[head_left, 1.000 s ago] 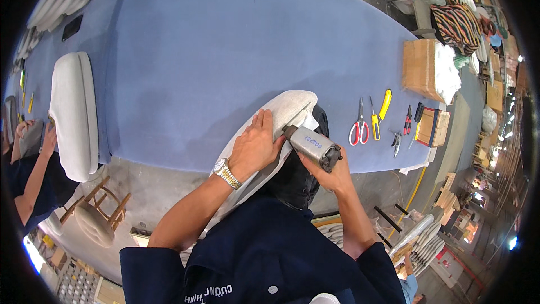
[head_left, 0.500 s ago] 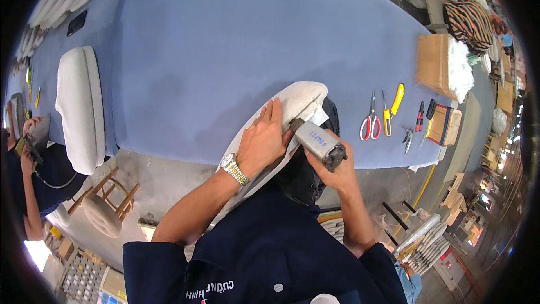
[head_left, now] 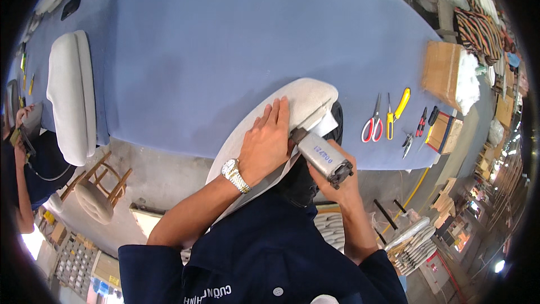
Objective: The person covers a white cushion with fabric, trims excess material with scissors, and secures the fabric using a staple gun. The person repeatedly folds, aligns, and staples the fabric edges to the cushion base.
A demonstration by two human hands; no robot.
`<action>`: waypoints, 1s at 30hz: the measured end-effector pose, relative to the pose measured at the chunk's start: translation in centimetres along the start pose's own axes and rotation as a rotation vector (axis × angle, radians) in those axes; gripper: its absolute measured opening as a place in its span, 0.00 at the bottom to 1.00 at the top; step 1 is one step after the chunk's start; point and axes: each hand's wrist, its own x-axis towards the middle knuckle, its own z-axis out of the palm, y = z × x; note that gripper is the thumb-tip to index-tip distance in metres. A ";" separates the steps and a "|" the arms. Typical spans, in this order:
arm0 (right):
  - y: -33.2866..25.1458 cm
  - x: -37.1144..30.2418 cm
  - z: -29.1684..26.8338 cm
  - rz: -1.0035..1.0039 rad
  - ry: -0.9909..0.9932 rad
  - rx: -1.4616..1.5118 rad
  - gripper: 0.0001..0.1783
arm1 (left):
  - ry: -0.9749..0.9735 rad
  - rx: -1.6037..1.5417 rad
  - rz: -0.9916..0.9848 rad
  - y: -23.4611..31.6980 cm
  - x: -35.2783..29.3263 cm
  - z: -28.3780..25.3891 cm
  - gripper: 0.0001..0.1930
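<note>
Person's dark shirt (head_left: 247, 264) fills the lower edge, hiding the lower end of a long pale-grey upholstered cushion (head_left: 309, 94), which slants up over the desk's near edge. The left hand (head_left: 267, 143), below a metal-banded wristwatch (head_left: 234, 175), lies flat on the cushion, fingers stretched out; its thumb tip is partly hidden at the tool's nose. The right hand (head_left: 344, 190) is closed around a silver staple gun (head_left: 322, 155), whose grip and trigger are covered. On the blue desk (head_left: 225, 34), to the right, lie red-handled scissors (head_left: 373, 125) and a yellow utility knife (head_left: 402, 103); beyond is a cardboard box (head_left: 440, 70). Far left, a co-worker's hand (head_left: 23, 115) is blurred, cut off by the dark rim.
</note>
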 end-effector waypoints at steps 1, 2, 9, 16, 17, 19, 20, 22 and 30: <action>0.0 0.0 0.0 -0.001 0.001 0.019 0.16 | 0.024 0.003 0.014 0.0 0.2 0.1 0.45; 0.1 0.3 0.1 -0.002 0.003 0.039 0.16 | 0.021 -0.004 -0.003 0.0 0.2 0.3 0.46; 0.9 0.3 1.2 -0.075 0.101 0.069 0.16 | -0.189 -0.259 0.188 -2.4 1.0 -1.4 0.50; 1.0 0.2 1.6 -0.103 0.157 0.048 0.17 | -0.357 -0.689 0.042 -7.2 -0.2 -1.1 0.38; 0.9 0.0 1.7 -0.092 0.161 0.047 0.18 | -0.357 -0.647 0.052 -6.9 -0.8 -0.7 0.39; 0.8 -0.1 1.8 -0.068 0.156 0.040 0.18 | -0.305 -0.429 0.102 -6.1 -1.5 -0.8 0.40; 0.8 0.0 1.8 -0.056 0.153 0.038 0.18 | -0.279 -0.319 0.125 -5.5 -1.8 -1.1 0.41; 1.0 -0.1 1.9 -0.083 0.157 0.041 0.17 | -0.170 -0.229 0.107 -4.3 -2.7 -0.7 0.43; 0.3 -0.2 1.2 -0.075 0.107 0.005 0.16 | -0.024 -0.029 -0.020 -1.8 -2.9 -0.9 0.41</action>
